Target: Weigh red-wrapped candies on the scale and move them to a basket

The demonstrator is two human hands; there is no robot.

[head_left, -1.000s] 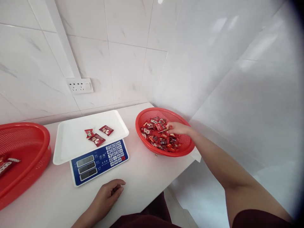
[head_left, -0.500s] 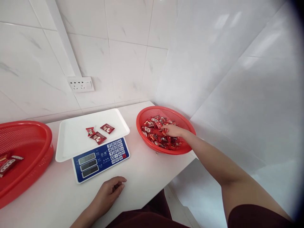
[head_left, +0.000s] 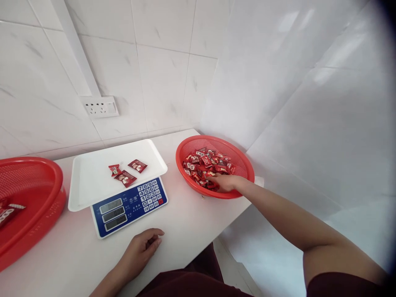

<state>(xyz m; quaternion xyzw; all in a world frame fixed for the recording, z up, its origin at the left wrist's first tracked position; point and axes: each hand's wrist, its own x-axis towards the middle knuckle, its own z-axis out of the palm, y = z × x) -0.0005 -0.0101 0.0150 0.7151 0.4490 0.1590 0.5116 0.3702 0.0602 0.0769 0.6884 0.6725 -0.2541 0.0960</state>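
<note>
My right hand reaches into the near side of a round red mesh basket holding many small red wrapped candies. Its fingers touch the candies with the index finger stretched out; the other fingertips are partly hidden. On the table, my left hand lies relaxed, thumb and index finger apart, with nothing in it. Ahead of it stands a digital scale with a blue keypad panel and a white tray on top. Three red candy packets lie on the tray.
Another red basket stands at the left edge, partly out of view, with red packets in it. Tiled walls border the table at the back and right. A wall socket sits above the scale.
My right hand has moved toward the near side of the basket and lower among the candies. My left hand stays in place. The view has shifted slightly.
</note>
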